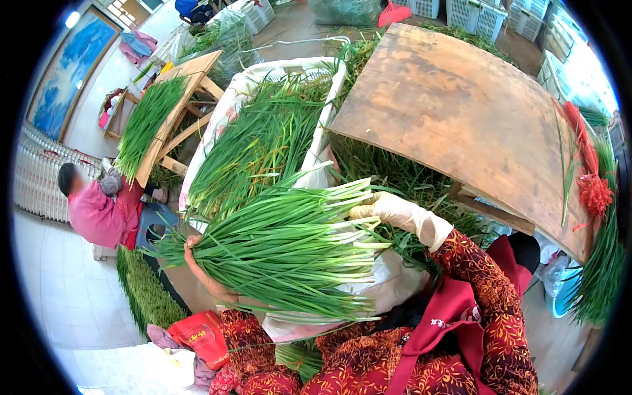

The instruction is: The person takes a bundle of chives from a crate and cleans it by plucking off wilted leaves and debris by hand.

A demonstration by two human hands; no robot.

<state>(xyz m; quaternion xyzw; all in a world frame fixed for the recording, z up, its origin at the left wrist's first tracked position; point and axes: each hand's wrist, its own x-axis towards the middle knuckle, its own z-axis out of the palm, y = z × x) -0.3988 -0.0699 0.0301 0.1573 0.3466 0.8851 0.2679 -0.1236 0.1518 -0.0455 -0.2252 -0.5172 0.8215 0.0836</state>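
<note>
A large bundle of garlic chives [283,247] lies across my lap, green leaves to the left and pale stem ends to the right. My left hand [195,253], bare, is closed around the leafy end. At the upper edge of the white stem ends, my right hand [372,206], in a cream glove, has its fingers bent on the stems; they are partly hidden. Beneath the bundle is a white sack-like cloth [395,280]. Just beyond it stands a white-lined basket [334,99] full of more loose chives [263,141].
A wooden board table [454,112] stands at right, with red ties [586,171] on its edge. At left, a person in pink [105,210] sits by a slanted board [197,69] bearing chives. Green scraps [395,168] lie under the table; crates [474,18] stand behind.
</note>
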